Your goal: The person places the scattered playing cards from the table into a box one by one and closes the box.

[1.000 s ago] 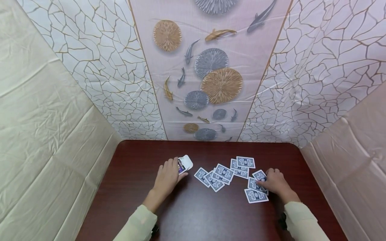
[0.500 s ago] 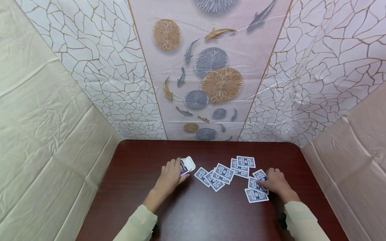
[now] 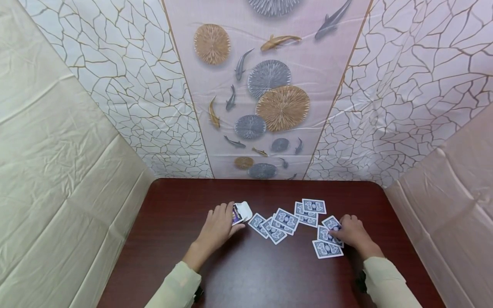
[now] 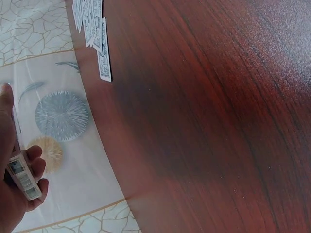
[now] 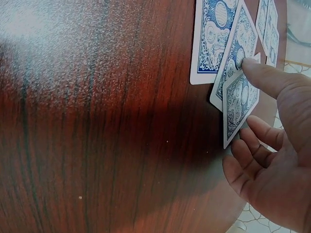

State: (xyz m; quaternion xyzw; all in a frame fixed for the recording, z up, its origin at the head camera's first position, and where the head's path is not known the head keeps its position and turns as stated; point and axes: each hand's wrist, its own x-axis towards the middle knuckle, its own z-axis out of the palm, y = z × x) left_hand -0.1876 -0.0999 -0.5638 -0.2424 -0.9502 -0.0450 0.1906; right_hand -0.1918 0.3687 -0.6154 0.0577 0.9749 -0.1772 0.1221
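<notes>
Left of centre in the head view, the left hand grips a small card box, thumb on one side and fingertips curled round the other in the left wrist view. Grasping it by the body leaves the white flap end uncovered, pointing toward the cards; this seems the sensible hold for a box whose mouth must be reachable. The dark, purple-printed face is partly covered by the fingers.

At the right of the frame, the right hand lies against a fan of three overlapping cards. Its thumb touches their patterned backs while the other fingers curl beside the near edges, probably to steady or gather them; whether it pinches any, I cannot tell.

Between the hands, a four-card cluster and an overlapping pair above and right of it lie on the tabletop. All show patterned backs, and the loose overlap leaves corners exposed, which likely makes edges easier to catch than on flat, isolated cards.
</notes>
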